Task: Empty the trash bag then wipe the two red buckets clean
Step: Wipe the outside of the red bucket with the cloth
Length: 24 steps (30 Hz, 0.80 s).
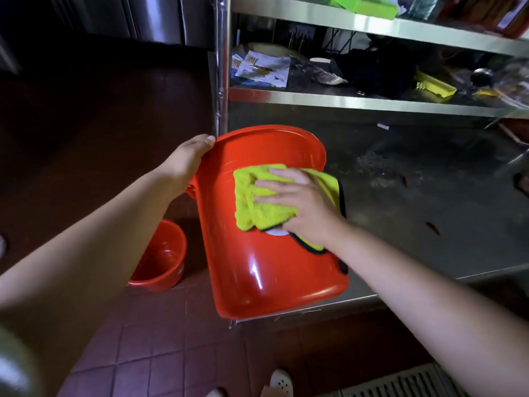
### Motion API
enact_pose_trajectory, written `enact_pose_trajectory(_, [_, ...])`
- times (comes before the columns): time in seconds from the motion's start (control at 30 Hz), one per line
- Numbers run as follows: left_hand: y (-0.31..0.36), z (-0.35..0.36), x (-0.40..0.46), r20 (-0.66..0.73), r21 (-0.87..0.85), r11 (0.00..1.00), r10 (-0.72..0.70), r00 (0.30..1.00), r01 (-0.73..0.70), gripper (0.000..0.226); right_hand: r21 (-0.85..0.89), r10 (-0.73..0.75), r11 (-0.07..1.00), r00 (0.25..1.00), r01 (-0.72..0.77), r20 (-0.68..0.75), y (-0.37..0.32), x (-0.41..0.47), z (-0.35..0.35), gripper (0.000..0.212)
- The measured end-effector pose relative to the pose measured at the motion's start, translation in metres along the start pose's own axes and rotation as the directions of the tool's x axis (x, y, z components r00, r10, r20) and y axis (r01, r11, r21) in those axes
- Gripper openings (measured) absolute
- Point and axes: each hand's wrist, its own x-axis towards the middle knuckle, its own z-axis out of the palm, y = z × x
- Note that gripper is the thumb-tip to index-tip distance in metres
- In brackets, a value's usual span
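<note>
The red bucket [266,253] lies tilted on its side at the corner of the steel worktop [429,210]. The left hand [186,161] grips its rim, fingers curled over the edge. The right hand [300,204] presses a yellow cloth [254,202] flat against the bucket wall, fingers straight and spread. A second red bucket [160,262] stands upright on the floor [171,339], just beside the worktop corner.

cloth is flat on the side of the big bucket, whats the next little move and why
Probably slide the right hand and yellow cloth down the bucket wall toward its base: the left hand already steadies the rim, and the glossy lower wall lies uncovered below the cloth.
</note>
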Motion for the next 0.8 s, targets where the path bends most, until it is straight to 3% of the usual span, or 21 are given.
enact_pose_trajectory(0.17, [0.027,0.014,0.010,-0.167,0.089,0.994,0.078,0.983,-0.063,0.030,-0.083,-0.095,0.992,0.995,0.094,-0.012,-0.029,-0.049,0.013,0.056])
enact_pose_trajectory(0.27, [0.040,0.041,0.015,-0.033,0.133,0.984,0.122,0.992,-0.117,0.018,-0.160,-0.113,0.981,0.993,0.108,-0.021,-0.039,-0.054,0.020,0.055])
enact_pose_trajectory(0.33, [0.040,0.050,0.016,0.026,0.245,0.964,0.098,0.995,-0.101,0.035,-0.176,-0.116,0.978,0.993,0.111,-0.017,-0.041,-0.056,0.021,0.052])
enact_pose_trajectory(0.53, [0.028,0.040,0.023,-0.008,0.251,0.967,0.044,0.999,-0.041,0.039,-0.119,-0.233,0.962,0.966,0.245,0.109,-0.038,-0.067,0.022,0.047])
enact_pose_trajectory(0.67, [0.031,0.035,0.026,0.049,0.245,0.969,0.021,0.999,-0.033,0.042,-0.075,-0.300,0.946,0.939,0.315,0.165,-0.017,-0.040,0.009,0.047])
enact_pose_trajectory(0.8, [0.034,0.043,0.033,0.075,0.230,0.972,0.040,0.996,-0.056,0.037,-0.113,-0.235,0.964,0.970,0.241,0.059,0.022,0.014,-0.012,0.044])
